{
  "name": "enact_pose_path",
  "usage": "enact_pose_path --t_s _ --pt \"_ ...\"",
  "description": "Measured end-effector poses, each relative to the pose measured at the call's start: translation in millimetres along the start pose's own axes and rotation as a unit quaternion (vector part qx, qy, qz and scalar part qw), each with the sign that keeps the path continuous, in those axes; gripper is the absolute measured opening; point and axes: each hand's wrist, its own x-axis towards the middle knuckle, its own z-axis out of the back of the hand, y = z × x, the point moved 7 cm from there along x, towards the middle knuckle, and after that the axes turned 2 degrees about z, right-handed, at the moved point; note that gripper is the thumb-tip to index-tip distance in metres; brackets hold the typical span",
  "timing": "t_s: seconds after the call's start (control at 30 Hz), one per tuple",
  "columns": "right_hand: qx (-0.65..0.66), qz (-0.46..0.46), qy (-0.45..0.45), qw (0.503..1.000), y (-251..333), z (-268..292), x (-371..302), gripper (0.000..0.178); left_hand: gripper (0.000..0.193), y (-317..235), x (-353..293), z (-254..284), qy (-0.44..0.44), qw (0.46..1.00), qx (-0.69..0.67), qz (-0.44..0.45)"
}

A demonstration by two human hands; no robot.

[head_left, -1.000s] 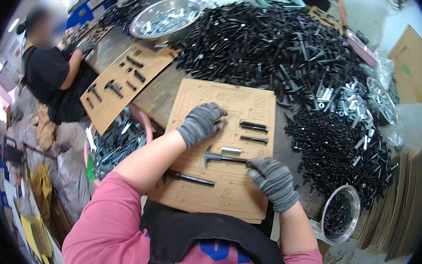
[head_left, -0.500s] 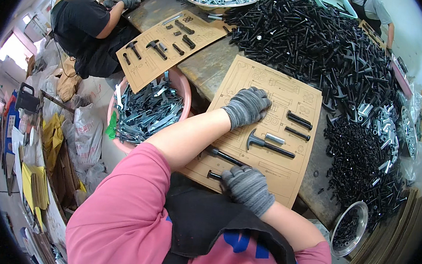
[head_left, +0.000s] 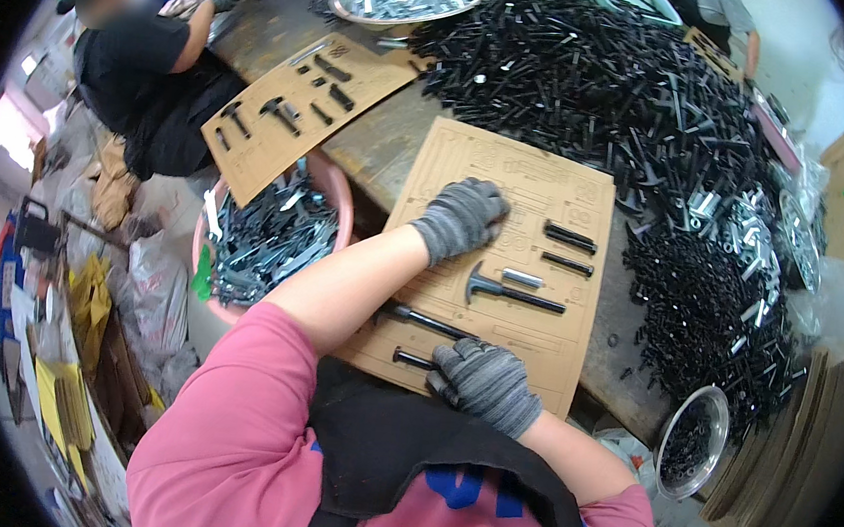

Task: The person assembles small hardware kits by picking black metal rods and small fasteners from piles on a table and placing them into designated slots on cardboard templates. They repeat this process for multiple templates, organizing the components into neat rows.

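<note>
My left hand (head_left: 461,221), in a grey knit glove, rests on a printed cardboard sheet (head_left: 553,370), its fingers bent down together; anything under them is hidden. Near the sheet's close edge my gloved right hand (head_left: 488,382) has its fingers closed around the end of a black bolt (head_left: 413,359) lying flat. Just beyond it lies a longer black rod (head_left: 432,322), partly behind my right hand. A black hammer-shaped piece (head_left: 515,294) sits between my hands, beside a silver sleeve (head_left: 522,277). Two black bolts, one thick (head_left: 571,237) and one thinner (head_left: 566,264), lie right of my left hand.
A large heap of black bolts (head_left: 568,86) covers the table beyond the sheet. A second parts sheet (head_left: 260,164) overhangs a pink basin (head_left: 347,207) of metal strips at left. Metal bowls (head_left: 408,21) (head_left: 662,475) hold small parts. Two other people are at the table.
The whole view has shifted, moving the scene leftward. My right hand has slid slightly right along the sheet, and more of the bolt beside it shows. The left hand stays about where it was.
</note>
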Motion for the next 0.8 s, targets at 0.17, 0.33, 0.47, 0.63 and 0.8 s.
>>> enact_pose_path --t_s 0.17,0.33,0.47,0.63,0.8 --pt "0.030 -0.133 -0.095 0.986 -61.0 50.7 -46.5 0.028 0.033 9.8 -0.6 13.4 -0.099 0.992 -0.083 0.005" --pt "-0.027 -0.395 -0.180 0.900 -149.0 78.3 -157.9 0.030 0.038 -55.2 15.2 20.2 -0.035 0.977 -0.210 -0.030" --pt "-0.088 -0.509 -0.062 0.854 -174.9 60.5 -190.1 0.032 0.038 -128.6 35.8 1.6 -0.001 0.962 -0.219 -0.162" --pt "-0.111 -0.482 -0.029 0.869 -177.3 48.5 -183.0 0.026 0.037 -182.1 73.7 -47.6 0.095 0.973 -0.091 -0.191" --pt "-0.170 -0.436 -0.156 0.870 -181.0 75.1 -169.7 0.017 0.034 -206.1 93.8 -67.6 0.113 0.978 0.013 -0.175"
